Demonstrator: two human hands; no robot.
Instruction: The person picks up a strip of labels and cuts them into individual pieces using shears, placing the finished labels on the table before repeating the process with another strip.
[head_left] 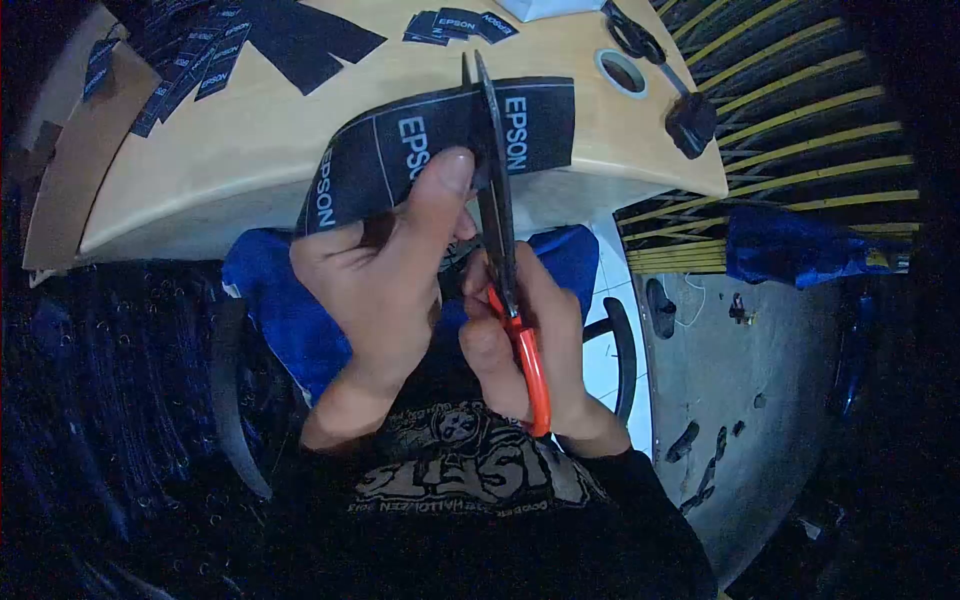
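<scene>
My left hand pinches a black strip printed with several white EPSON labels, thumb on top. The strip bends down at its left end and reaches right past the scissors. My right hand is closed round the red handles of a pair of scissors, whose dark blades point up and away from me. The blades cross the strip between two EPSON prints, their tips slightly apart beyond its far edge. Part of the right fingers is hidden behind the handles.
On the wooden table lie cut EPSON labels, more black strips at the far left, and a roll of tape. A dark cord sits at the right edge. Cardboard leans at left; a yellow-slatted gate stands right.
</scene>
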